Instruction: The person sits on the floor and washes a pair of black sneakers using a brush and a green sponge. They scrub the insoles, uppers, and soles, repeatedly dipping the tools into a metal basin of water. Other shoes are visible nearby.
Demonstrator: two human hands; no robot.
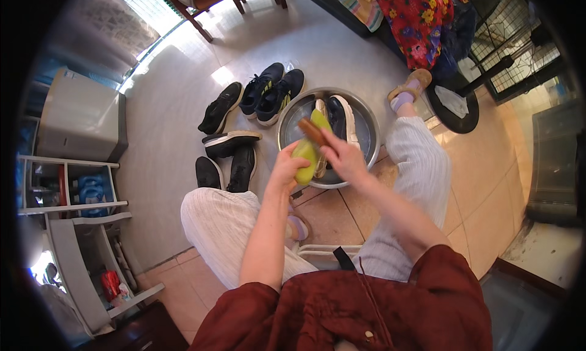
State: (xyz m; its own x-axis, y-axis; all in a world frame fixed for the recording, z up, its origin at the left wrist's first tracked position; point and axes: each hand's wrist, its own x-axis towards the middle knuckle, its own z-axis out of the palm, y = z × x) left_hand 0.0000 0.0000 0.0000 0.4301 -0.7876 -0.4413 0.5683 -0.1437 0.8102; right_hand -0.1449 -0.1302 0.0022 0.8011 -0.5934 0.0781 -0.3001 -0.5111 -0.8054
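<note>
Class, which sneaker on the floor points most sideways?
The black sneaker with its pale sole along the far side; the others run more front-to-back.

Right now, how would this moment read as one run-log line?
left hand: holds yellow-green piece | right hand: holds brown brush over it, blurred | below: metal basin, white-soled shoe inside | floor: dark shoes

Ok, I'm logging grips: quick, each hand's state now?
Left hand: closed, holding a yellow-green, sole-shaped piece.
Right hand: closed, holding a brown, oblong, wooden-looking brush.
</note>
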